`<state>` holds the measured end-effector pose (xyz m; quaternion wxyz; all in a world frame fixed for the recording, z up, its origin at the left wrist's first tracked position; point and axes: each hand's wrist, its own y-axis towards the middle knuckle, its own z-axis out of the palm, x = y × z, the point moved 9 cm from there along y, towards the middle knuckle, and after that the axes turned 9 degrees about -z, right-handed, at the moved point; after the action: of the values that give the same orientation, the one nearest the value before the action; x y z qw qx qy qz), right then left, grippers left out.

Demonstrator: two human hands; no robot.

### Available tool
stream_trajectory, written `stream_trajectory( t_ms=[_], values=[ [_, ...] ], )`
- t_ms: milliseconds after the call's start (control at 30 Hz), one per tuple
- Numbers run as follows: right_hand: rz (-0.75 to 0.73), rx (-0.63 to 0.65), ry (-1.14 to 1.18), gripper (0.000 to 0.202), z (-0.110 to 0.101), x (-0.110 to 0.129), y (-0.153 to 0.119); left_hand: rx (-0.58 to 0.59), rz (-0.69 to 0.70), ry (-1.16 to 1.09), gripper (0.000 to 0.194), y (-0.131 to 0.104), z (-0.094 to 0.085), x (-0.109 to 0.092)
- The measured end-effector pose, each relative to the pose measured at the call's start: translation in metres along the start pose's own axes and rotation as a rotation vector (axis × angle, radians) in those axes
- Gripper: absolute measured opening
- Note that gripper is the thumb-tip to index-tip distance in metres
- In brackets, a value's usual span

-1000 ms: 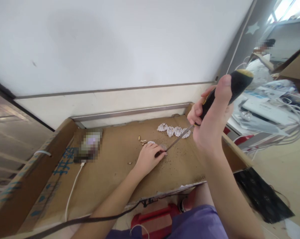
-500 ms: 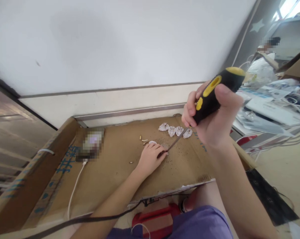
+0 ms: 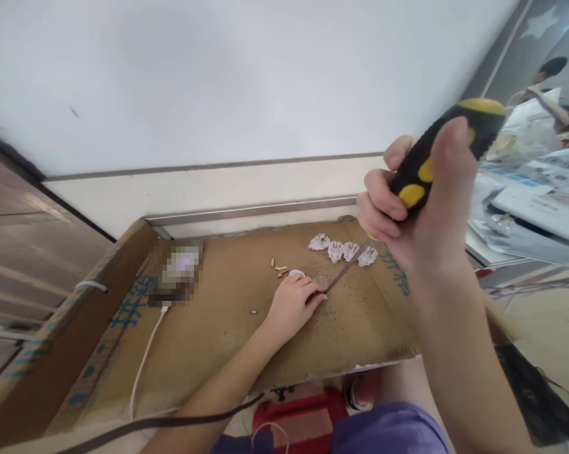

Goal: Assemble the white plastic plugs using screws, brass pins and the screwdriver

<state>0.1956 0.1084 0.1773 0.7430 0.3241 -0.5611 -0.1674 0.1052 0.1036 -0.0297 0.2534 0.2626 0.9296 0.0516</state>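
Observation:
My right hand [image 3: 426,202] is wrapped round the black and yellow handle of a screwdriver [image 3: 348,270], whose shaft slants down to the left. Its tip meets the fingertips of my left hand [image 3: 291,302], which rests on the cardboard [image 3: 208,328] with its fingers pressed together on something too small to make out. A white round part [image 3: 297,273] shows just behind those fingers. Several white plug pieces with metal pins [image 3: 335,250] lie in a row further back. Small brass pieces [image 3: 281,271] are to the left of them, and one small metal piece [image 3: 252,311] lies apart.
A blurred device [image 3: 178,271] with a white cable lies at the left of the cardboard. A black cable [image 3: 171,419] crosses the front edge. At right stands a cluttered table [image 3: 534,208], with a person [image 3: 544,88] beyond. A red object [image 3: 303,419] is below.
The view has shifted slightly. My right hand and the screwdriver handle have moved right and a little up, with the handle turned in my grip. My left hand keeps its place on the cardboard.

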Motion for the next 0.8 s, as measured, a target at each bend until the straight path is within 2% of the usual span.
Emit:
stream_trajectory(
  t_ms=[67,167,233,333,400,667,800],
  values=[
    [0.004,0.002,-0.005,0.048,-0.003,-0.002,0.0,-0.003,0.001,-0.005,0.016,0.0,-0.001,0.0],
    [-0.029,-0.178,-0.205,0.048,-0.018,0.004,-0.004,0.009,0.0,0.005,0.016,0.0,-0.001,-0.001],
    [-0.021,-0.194,-0.304,0.043,-0.015,0.009,-0.009,0.015,0.0,0.013,0.016,0.0,-0.001,-0.002],
    [0.024,-0.146,-0.158,0.036,-0.001,0.008,-0.013,0.008,0.005,0.012,0.017,0.0,-0.002,-0.003],
    [0.005,-0.213,-0.066,0.039,-0.003,0.007,-0.014,0.005,0.005,0.01,0.017,-0.001,-0.003,-0.003],
    [0.031,-0.335,-0.126,0.064,-0.018,-0.009,-0.015,0.011,0.01,0.016,0.017,0.0,-0.002,-0.003],
    [-0.063,-0.407,-0.055,0.059,-0.016,0.003,-0.021,0.028,0.0,-0.005,0.016,0.0,-0.003,-0.002]
  ],
)
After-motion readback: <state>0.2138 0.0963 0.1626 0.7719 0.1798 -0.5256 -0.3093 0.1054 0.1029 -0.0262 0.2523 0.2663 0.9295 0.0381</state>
